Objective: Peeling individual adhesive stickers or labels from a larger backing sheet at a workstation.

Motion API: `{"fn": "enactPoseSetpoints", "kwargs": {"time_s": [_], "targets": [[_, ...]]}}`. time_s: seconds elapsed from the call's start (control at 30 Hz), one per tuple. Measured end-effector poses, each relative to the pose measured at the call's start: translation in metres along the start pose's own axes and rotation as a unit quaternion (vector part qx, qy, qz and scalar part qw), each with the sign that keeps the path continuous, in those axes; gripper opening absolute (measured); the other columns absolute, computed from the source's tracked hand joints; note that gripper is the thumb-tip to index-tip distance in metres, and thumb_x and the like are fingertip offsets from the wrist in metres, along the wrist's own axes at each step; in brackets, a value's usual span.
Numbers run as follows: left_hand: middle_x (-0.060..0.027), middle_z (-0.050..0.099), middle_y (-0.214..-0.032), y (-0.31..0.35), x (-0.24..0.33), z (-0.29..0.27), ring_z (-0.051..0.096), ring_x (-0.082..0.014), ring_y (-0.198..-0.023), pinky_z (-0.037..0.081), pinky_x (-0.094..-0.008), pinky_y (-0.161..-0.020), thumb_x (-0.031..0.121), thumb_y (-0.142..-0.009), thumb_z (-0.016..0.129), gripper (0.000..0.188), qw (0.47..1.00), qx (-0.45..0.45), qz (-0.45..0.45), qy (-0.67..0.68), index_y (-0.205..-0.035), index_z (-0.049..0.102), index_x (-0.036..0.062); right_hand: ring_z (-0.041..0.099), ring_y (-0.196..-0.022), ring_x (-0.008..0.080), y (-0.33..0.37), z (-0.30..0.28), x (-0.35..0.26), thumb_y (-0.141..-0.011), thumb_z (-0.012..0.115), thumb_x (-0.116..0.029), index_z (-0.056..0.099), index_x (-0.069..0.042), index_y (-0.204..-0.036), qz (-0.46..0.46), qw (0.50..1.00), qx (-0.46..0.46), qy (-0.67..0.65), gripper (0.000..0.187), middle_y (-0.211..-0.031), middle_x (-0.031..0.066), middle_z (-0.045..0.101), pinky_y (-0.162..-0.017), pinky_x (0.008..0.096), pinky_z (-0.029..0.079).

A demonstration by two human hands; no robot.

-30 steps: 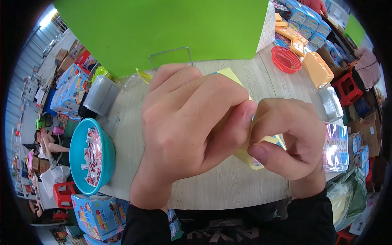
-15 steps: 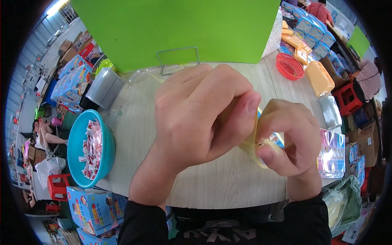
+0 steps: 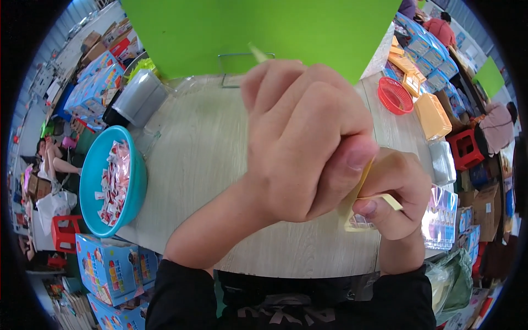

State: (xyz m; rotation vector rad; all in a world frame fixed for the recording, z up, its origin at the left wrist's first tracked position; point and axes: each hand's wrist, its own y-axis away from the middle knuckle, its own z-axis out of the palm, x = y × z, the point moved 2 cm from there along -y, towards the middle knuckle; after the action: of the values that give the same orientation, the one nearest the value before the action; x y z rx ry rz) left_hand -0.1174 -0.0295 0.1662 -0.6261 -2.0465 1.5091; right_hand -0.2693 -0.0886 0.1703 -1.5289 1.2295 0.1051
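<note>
My left hand (image 3: 308, 146) is closed in a fist above the table, in front of my right hand. A pale yellow strip (image 3: 257, 53) pokes out beyond its far side, and its grip is mostly hidden. Close against it, my right hand (image 3: 401, 192) pinches a pale yellow piece (image 3: 360, 223) between thumb and bent fingers. That piece has a folded, narrow end over the thumb and a printed patch at its lower edge. What kind of thing it is, I cannot make out. Both hands are held over the wooden-look table (image 3: 203, 148).
A turquoise basin (image 3: 140, 181) of small wrapped packets stands at the left. Behind the hands rise a green board (image 3: 264, 33) and a wire stand (image 3: 223, 71). Rightward are a red basket (image 3: 395, 96), an orange container (image 3: 433, 116) and shiny printed packs (image 3: 440, 217). Blue boxes (image 3: 113, 269) sit lower left.
My left hand has moved right and nearer my right hand. The yellow strip now sticks up past its far side, and a folded end shows over my right thumb. The view has shifted slightly.
</note>
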Motion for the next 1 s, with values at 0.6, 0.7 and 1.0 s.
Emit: {"fn": "enactPoseSetpoints", "kwargs": {"time_s": [0.6,0.7,1.0], "targets": [[-0.0078,0.053,-0.078,-0.010,0.003,0.004,0.047,-0.0213,-0.065,0.039,-0.0330,-0.061,0.018,-0.097,0.050,0.023,0.970,-0.094,-0.017,0.223,-0.081,0.054,0.0025,0.064,-0.057,0.0189,0.000,0.005,-0.017,-0.076,0.077,-0.004,0.068,-0.006,-0.079,0.055,0.998,0.025,0.030,0.009,-0.068,0.0045,0.067,-0.050,0.0272,0.046],[-0.0078,0.053,-0.078,-0.009,0.010,0.010,0.047,-0.0226,-0.066,0.039,-0.0340,-0.061,0.019,-0.095,0.052,0.022,0.967,-0.078,-0.021,0.241,-0.080,0.054,0.0028,0.064,-0.056,0.0200,0.002,0.004,-0.017,-0.075,0.078,-0.005,0.068,-0.007,-0.080,0.027,0.999,0.017,0.038,0.010,-0.070,0.0060,0.067,-0.049,0.0277,0.046],[-0.0063,0.053,-0.080,-0.004,0.016,0.007,0.047,-0.0185,-0.067,0.041,-0.0320,-0.063,0.018,-0.098,0.048,0.019,0.977,-0.026,-0.014,0.211,-0.088,0.054,0.0019,0.061,-0.052,0.0211,0.004,0.009,-0.021,-0.072,0.077,-0.007,0.067,-0.005,-0.081,-0.072,0.992,0.034,0.103,0.014,-0.072,0.0090,0.065,-0.042,0.0285,0.046]]}}
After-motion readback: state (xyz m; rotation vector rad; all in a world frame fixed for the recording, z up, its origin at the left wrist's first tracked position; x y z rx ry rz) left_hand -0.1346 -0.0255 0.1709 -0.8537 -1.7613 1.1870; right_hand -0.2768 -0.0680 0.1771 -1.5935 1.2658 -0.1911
